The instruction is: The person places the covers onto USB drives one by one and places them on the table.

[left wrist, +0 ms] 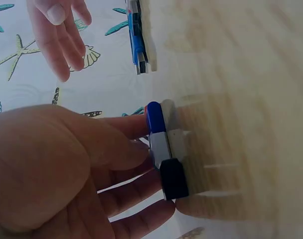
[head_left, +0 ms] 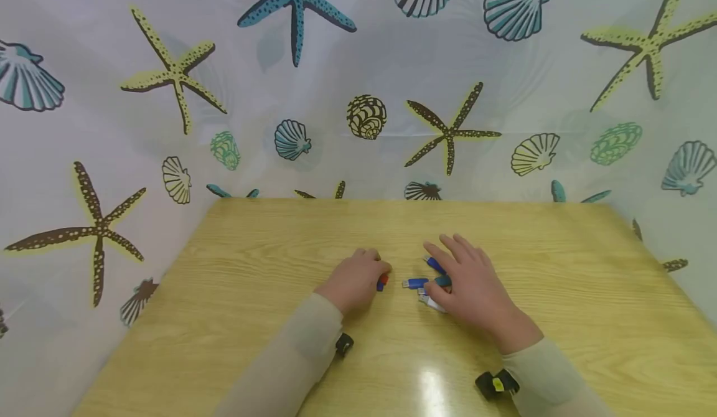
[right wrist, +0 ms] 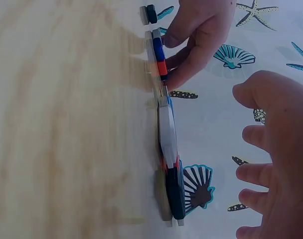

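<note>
In the head view, my left hand (head_left: 355,281) is low over the table, fingers bent around small USB flash drives. A blue-and-red flash drive (head_left: 382,282) peeks out by its fingertips. The left wrist view shows the thumb and index finger on a blue flash drive (left wrist: 155,119), with a black one (left wrist: 174,180) beside it. My right hand (head_left: 473,289) hovers, fingers spread, above a loose group: a blue flash drive (head_left: 416,284), another blue one (head_left: 434,265), a teal one (head_left: 443,281) and a white one (head_left: 435,304). Its palm partly hides the group.
The wood-grain table (head_left: 252,249) extends on all sides of the hands. Behind and beside it hangs a white curtain (head_left: 336,81) printed with starfish and shells. Black wrist cameras sit on both sleeves.
</note>
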A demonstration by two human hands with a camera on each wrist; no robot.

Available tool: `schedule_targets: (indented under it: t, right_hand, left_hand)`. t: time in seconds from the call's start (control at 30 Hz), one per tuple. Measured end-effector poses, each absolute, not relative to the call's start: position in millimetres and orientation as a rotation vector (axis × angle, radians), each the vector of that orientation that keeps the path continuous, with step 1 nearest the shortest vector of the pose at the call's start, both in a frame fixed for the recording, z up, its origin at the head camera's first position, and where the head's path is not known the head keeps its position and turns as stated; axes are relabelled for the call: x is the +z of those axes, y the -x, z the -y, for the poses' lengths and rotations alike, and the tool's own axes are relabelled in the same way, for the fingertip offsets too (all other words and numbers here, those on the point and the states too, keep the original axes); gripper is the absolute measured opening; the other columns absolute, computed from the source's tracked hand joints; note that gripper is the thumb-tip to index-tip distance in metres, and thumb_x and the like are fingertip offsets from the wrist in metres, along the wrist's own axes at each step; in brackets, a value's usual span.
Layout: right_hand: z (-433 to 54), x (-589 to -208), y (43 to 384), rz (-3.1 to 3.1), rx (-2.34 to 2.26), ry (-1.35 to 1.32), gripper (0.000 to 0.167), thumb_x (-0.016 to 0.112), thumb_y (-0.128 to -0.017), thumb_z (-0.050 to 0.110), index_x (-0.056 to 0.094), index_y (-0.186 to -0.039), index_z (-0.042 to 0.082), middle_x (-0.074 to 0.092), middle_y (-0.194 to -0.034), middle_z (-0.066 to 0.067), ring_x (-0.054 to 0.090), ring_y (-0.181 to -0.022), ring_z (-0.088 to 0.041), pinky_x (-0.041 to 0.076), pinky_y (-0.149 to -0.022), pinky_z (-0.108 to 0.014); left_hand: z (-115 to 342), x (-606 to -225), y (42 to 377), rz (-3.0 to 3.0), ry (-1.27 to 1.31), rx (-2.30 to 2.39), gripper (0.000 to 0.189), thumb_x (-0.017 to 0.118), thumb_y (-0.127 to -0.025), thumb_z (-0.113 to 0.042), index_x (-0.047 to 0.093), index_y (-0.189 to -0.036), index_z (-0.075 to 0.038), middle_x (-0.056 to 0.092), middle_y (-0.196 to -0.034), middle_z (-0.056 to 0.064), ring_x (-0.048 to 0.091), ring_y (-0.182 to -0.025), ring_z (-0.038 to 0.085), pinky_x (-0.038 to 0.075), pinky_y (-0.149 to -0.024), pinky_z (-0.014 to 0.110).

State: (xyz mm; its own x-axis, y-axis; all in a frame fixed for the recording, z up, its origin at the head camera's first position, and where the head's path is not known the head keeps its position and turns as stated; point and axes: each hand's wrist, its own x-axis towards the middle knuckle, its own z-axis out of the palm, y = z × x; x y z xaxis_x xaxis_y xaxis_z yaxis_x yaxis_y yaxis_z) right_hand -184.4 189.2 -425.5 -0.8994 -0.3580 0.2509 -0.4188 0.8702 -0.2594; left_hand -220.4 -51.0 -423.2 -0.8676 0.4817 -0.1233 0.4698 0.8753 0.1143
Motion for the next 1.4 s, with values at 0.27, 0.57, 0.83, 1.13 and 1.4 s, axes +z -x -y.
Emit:
schedule_targets:
  t: [0.27, 0.57, 0.83, 1.13, 1.4]
  right_hand:
    - [-187.5, -426.5, 185.1, 2.868, 0.467, -0.611, 0.072, 0.068, -0.094, 0.043, 0.041, -0.155, 0.019, 0.033, -0.159, -0.018, 0.022, -0.148, -0.042, 0.019, -0.112, -0.067]
    - [-188.0, -428.7, 185.2, 2.872, 0.485, -0.607, 0.071, 0.069, -0.093, 0.043, 0.042, -0.155, 0.019, 0.034, -0.158, -0.019, 0.022, -0.148, -0.043, 0.019, -0.112, -0.066]
    - [-185.9, -427.5, 184.3, 2.867, 0.495, -0.592, 0.071, 0.071, -0.092, 0.042, 0.045, -0.153, 0.018, 0.036, -0.157, -0.018, 0.024, -0.147, -0.042, 0.021, -0.112, -0.066]
    - [-186.1, -429.8, 186.4, 2.844, 0.509, -0.647, 0.066, 0.07, -0.093, 0.039, 0.048, -0.15, 0.016, 0.04, -0.154, -0.018, 0.027, -0.146, -0.043, 0.022, -0.113, -0.064]
    - [-182.2, -430.6, 185.8, 2.817, 0.504, -0.684, 0.053, 0.071, -0.093, 0.033, 0.059, -0.14, 0.011, 0.053, -0.143, -0.013, 0.032, -0.144, -0.04, 0.024, -0.113, -0.061]
  left_hand:
    - [46.0, -426.7, 232.9, -2.943, -0.702, 0.077, 0.017, 0.06, -0.103, -0.012, 0.066, -0.117, -0.02, 0.054, -0.1, -0.002, 0.049, -0.09, 0.016, 0.049, -0.08, 0.031]
    - [44.3, -423.0, 235.9, -2.925, -0.65, 0.095, 0.005, 0.061, -0.102, -0.012, 0.064, -0.104, -0.016, 0.054, -0.09, -0.001, 0.05, -0.079, 0.016, 0.047, -0.071, 0.028]
    - [49.4, -427.8, 239.1, -2.916, -0.598, 0.22, 0.01, 0.06, -0.103, -0.015, 0.068, -0.109, -0.016, 0.061, -0.096, -0.002, 0.055, -0.088, 0.017, 0.048, -0.088, 0.036]
    - [63.3, -423.8, 231.3, -2.902, -0.459, 0.78, 0.012, 0.064, -0.101, -0.016, 0.068, -0.111, -0.014, 0.065, -0.104, -0.004, 0.057, -0.088, 0.014, 0.05, -0.085, 0.034]
    - [75.1, -425.8, 223.6, -2.91, -0.347, 1.06, 0.011, 0.064, -0.102, -0.019, 0.066, -0.111, -0.016, 0.062, -0.101, -0.007, 0.057, -0.086, 0.014, 0.05, -0.076, 0.031]
